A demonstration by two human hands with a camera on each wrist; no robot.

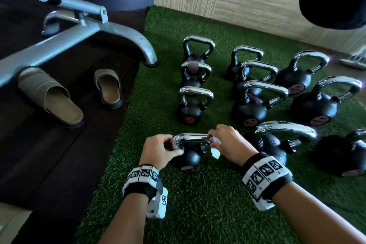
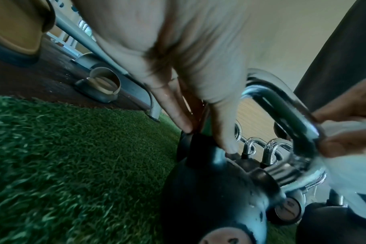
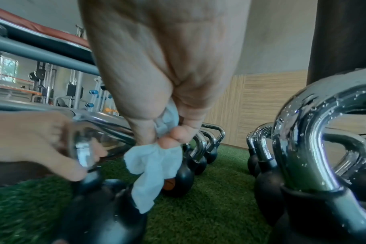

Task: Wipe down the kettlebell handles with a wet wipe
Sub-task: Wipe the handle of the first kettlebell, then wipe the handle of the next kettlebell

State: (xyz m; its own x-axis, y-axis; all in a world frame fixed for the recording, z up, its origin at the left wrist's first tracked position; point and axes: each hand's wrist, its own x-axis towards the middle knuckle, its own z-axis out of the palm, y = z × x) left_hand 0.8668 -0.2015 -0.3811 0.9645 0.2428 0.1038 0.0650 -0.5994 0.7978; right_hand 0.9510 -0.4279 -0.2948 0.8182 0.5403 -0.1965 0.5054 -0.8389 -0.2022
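Both hands on the nearest small kettlebell point(image 1: 190, 156), lower centre of frame, on green turf point(image 1: 198, 204).

Left hand point(image 1: 158, 150) clasping left end of chrome handle point(image 1: 191, 138); right hand point(image 1: 227, 142) pinching white wet wipe point(image 3: 155, 166) against right end, wrists angled inward.

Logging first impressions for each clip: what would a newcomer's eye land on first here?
Probably the rows of black kettlebells with bright chrome handles standing on the green turf. Next, the two hands at the nearest small kettlebell: the left hand holds one end of its handle while the right hand pinches a white wet wipe against the other end. A pair of tan slippers lies on the dark floor to the left.
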